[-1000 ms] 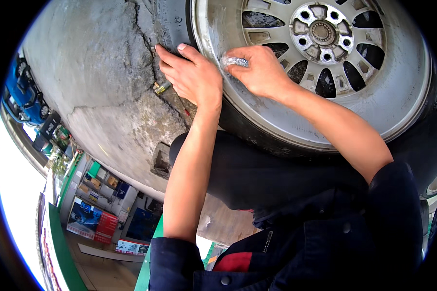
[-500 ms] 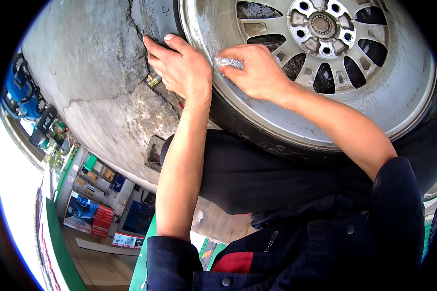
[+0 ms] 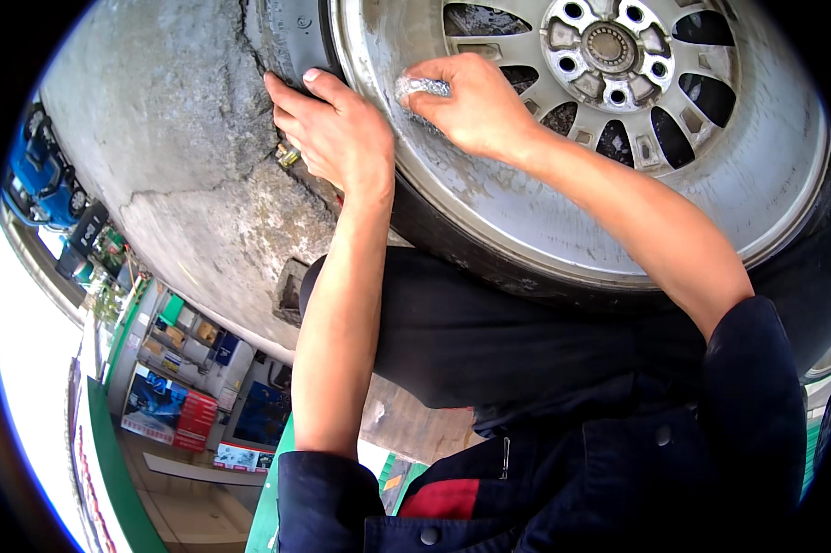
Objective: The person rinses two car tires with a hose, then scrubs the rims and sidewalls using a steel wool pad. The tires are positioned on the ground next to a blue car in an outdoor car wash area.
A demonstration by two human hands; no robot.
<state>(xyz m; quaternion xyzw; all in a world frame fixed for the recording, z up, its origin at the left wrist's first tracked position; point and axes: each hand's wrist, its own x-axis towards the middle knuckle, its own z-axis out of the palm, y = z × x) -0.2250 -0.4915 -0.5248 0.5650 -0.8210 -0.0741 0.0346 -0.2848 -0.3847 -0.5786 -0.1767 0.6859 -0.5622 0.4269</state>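
A silver alloy wheel (image 3: 618, 217) with a black tyre (image 3: 295, 37) around it leans toward me, its spoked face showing. On the tyre's left side lies my left hand (image 3: 337, 134), fingers stretched out and thumb apart, pressing against the rubber. My right hand (image 3: 480, 101) pinches a crumpled silvery wad (image 3: 423, 88), like foil or steel wool, against the inner barrel of the rim near its left edge. Grey streaks and dull patches mark the rim surface around that spot. The hub centre (image 3: 609, 46) with its bolt holes is to the right of my right hand.
Cracked concrete floor (image 3: 176, 120) spreads to the left, with a small brass-coloured piece (image 3: 289, 155) beside my left hand. My dark-clad leg (image 3: 489, 341) is just under the tyre. A blue vehicle (image 3: 47, 175) stands far left; shelves with boxes (image 3: 189, 336) are at lower left.
My right hand has slid a little up and left along the rim with the silvery wad. My left hand has shifted slightly left, still on the tyre.
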